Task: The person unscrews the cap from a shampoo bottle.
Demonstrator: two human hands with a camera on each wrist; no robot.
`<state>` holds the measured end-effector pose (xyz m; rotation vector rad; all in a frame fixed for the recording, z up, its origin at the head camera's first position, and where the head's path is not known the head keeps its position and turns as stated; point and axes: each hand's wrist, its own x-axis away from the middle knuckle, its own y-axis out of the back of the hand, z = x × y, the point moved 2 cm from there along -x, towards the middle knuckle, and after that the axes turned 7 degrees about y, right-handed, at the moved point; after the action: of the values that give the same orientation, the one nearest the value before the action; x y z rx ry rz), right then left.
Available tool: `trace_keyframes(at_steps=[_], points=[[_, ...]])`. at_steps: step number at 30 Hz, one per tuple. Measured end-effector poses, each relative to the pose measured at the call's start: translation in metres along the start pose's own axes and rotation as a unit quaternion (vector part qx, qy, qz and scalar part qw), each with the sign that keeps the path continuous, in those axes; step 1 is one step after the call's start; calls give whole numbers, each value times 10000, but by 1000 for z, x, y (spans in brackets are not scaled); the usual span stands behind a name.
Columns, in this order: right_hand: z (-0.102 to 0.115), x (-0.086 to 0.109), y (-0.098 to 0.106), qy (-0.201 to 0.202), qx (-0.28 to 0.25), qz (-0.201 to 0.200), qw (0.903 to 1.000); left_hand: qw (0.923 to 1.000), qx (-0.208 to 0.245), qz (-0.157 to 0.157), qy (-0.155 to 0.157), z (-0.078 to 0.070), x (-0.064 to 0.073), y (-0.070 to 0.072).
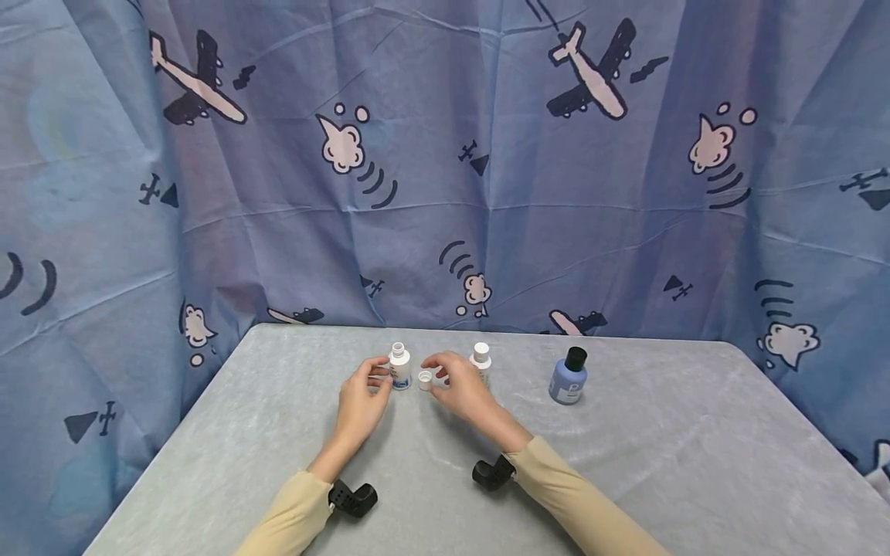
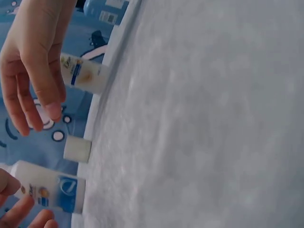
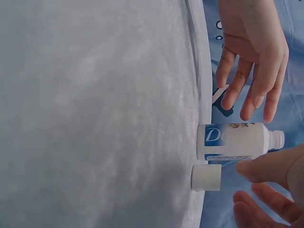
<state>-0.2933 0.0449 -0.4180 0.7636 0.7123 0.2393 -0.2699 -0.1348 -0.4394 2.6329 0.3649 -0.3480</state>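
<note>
A small white bottle (image 1: 399, 368) with a blue label stands upright, its threaded neck bare. My left hand (image 1: 363, 396) is just left of it, fingers loosely bent; in the right wrist view a small gap shows between those fingers and the bottle (image 3: 237, 141). A white cap (image 1: 425, 380) sits on the table right of the bottle, its hollow side up. Above and beside the cap hovers my right hand (image 1: 464, 388), thumb and fingers spread and holding nothing. In the right wrist view its thumb is near the cap (image 3: 206, 177) without touching it.
Behind my right hand stands a second white bottle (image 1: 481, 355), capped and partly hidden. Farther right is a blue bottle (image 1: 568, 381) with a black cap. A grey cloth covers the table (image 1: 660, 448), and a blue patterned curtain (image 1: 431, 170) hangs behind it.
</note>
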Motion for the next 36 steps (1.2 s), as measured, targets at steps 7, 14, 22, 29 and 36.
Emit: trace_keyframes(at_steps=[7, 14, 22, 29, 36], points=[[4, 10, 13, 41, 186, 164, 9997, 9997, 132, 185, 34, -13, 8, -7], [0, 22, 27, 106, 432, 339, 9984, 9970, 413, 653, -83, -32, 19, -18], [-11, 38, 43, 56, 372, 430, 9984, 9929, 491, 1071, -187, -39, 25, -30], [-19, 49, 54, -132, 322, 362, 9987, 9880, 468, 1470, -125, -42, 29, -41], [-31, 59, 63, -340, 303, 324, 9984, 9818, 420, 1845, -188, -45, 32, -50]])
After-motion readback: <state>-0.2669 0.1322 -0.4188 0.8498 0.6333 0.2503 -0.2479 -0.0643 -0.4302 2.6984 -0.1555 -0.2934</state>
